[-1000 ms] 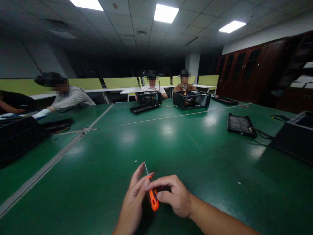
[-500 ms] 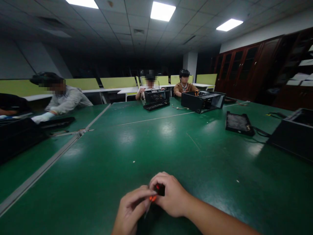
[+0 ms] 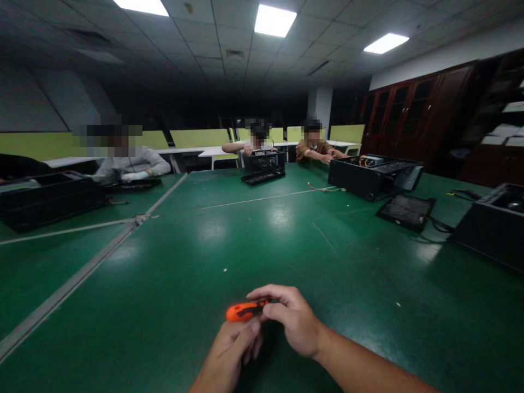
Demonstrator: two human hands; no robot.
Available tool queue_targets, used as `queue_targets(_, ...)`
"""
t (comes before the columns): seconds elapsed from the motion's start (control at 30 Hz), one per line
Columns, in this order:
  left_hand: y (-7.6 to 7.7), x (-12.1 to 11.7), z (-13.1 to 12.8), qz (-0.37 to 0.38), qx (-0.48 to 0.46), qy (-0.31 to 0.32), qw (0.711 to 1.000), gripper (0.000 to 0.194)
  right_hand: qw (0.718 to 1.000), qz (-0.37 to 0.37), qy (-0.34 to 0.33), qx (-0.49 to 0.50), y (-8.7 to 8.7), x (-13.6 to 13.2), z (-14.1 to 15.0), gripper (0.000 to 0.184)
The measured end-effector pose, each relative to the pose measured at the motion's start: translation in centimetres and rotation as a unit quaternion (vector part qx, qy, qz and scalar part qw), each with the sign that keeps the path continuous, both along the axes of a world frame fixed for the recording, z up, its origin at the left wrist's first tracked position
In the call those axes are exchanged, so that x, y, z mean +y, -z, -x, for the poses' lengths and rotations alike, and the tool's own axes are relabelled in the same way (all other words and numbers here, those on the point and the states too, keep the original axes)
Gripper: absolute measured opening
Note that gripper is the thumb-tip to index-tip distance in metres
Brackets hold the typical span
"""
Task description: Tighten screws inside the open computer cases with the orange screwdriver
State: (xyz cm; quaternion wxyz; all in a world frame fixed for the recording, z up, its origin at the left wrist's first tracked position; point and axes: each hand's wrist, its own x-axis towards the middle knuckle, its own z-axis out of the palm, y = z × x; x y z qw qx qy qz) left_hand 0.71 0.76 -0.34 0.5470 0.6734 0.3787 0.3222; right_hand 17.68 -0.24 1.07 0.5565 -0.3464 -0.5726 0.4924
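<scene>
Both my hands meet low in the middle of the view over a green table [image 3: 213, 240]. My right hand [image 3: 292, 322] is closed in a pinch round the right end of an orange-and-black screwdriver [image 3: 244, 310], which lies level with its handle pointing left. My left hand [image 3: 231, 355] sits just under the handle with its fingers curled, the fingertips touching the handle from below. The screwdriver's shaft is hidden inside my right hand.
Open black computer cases stand at the right edge [image 3: 491, 226], far right [image 3: 370, 177], far middle [image 3: 263, 164] and left [image 3: 45, 199]. A black side panel [image 3: 405, 212] lies flat at the right. Three people sit at the far side. A metal seam strip [image 3: 82, 275] runs across the left.
The screwdriver has turned from upright with its tip up to level with its handle to the left. My hands stayed together. The far people have shifted their cases.
</scene>
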Motion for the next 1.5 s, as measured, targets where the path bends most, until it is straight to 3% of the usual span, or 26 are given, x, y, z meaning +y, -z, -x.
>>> queue_targets(0.13, 1.1, 0.4, 0.6, 0.088, -0.124, -0.044, 0.987, 0.051, 0.991, -0.117, 0.006, -0.068, -1.5, -1.0, -0.4, 0.031)
queue_targets(0.3, -0.4, 0.6, 0.1, 0.172, -0.194, -0.107, 0.960, 0.054, 0.977, -0.128, 0.050, -0.161, -1.8, -1.6, -0.1, 0.013)
queue_targets(0.37, -0.8, 0.8, -0.2, 0.164, -0.179, -0.114, 0.963, 0.049, 0.978, -0.129, 0.033, -0.159, -1.4, -1.7, 0.3, 0.010)
queue_targets(0.43, -0.7, 1.0, -0.3, 0.150, -0.144, -0.082, 0.975, 0.046, 0.984, -0.117, 0.010, -0.135, -0.9, -1.7, 0.7, 0.011)
queue_targets(0.57, -0.1, 1.4, -0.4, 0.102, -0.075, -0.028, 0.992, 0.050, 0.976, -0.081, 0.099, -0.173, -0.7, -1.2, 0.7, 0.007)
queue_targets(0.67, 0.2, 1.5, -0.3, 0.094, -0.044, -0.038, 0.994, 0.055, 0.921, -0.089, 0.219, -0.309, -1.1, -0.4, -0.7, 0.011)
queue_targets(0.77, -0.1, 1.4, -0.3, 0.091, -0.022, -0.039, 0.995, 0.055, 0.826, -0.069, 0.313, -0.464, -1.0, 0.8, -3.2, 0.044)
queue_targets(0.83, -0.2, 1.4, -0.4, 0.088, -0.011, -0.033, 0.995, 0.053, 0.772, -0.015, 0.324, -0.547, -0.4, 1.5, -4.7, 0.052)
queue_targets(0.9, -0.3, 1.4, -0.4, 0.087, -0.003, -0.029, 0.996, 0.052, 0.750, 0.027, 0.300, -0.589, 0.4, 2.1, -5.6, 0.040)
queue_targets(1.03, -0.3, 1.2, -0.4, 0.082, 0.005, -0.026, 0.996, 0.051, 0.761, 0.017, 0.260, -0.595, 1.4, 2.3, -5.6, 0.008)
queue_targets(1.2, -0.5, 1.1, -0.4, 0.085, 0.010, -0.034, 0.996, 0.054, 0.784, -0.058, 0.265, -0.558, -0.6, 1.2, -4.1, 0.007)
queue_targets(1.3, -0.6, 1.2, -0.5, 0.090, -0.011, -0.036, 0.995, 0.055, 0.835, -0.172, 0.267, -0.450, -1.9, 0.2, -3.2, 0.004)
queue_targets(1.37, -0.5, 1.2, -0.6, 0.092, -0.031, -0.029, 0.995, 0.056, 0.878, -0.244, 0.227, -0.344, -2.1, -0.3, -2.4, 0.004)
queue_targets(1.5, -0.5, 1.2, -0.8, 0.098, -0.044, -0.021, 0.994, 0.062, 0.938, -0.251, 0.132, -0.200, -1.6, -1.2, -0.7, 0.007)
